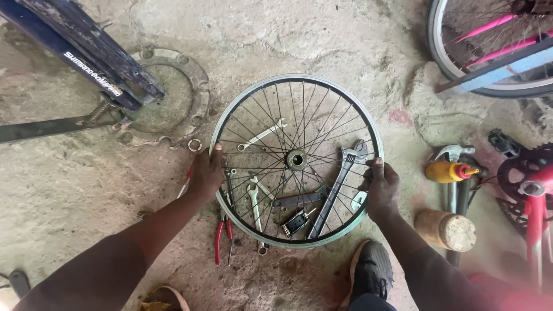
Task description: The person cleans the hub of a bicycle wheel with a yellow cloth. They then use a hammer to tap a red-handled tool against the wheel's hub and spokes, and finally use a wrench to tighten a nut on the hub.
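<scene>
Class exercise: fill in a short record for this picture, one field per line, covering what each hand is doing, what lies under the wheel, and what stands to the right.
Left hand: grips the bicycle wheel at its left rim
Right hand: grips the right rim
Wheel position: flat over the concrete floor
Under spokes: adjustable wrench, open-ended spanner
Beside rim: red-handled pliers
To the right: yellow bottle, hammer

The pink-framed wheel (489,46) is cut off by the top edge; spokes partly hide the wrenches (337,187).

Soft even daylight, faint shadows, sharp centre, slight edge warp, corners blurry.
</scene>
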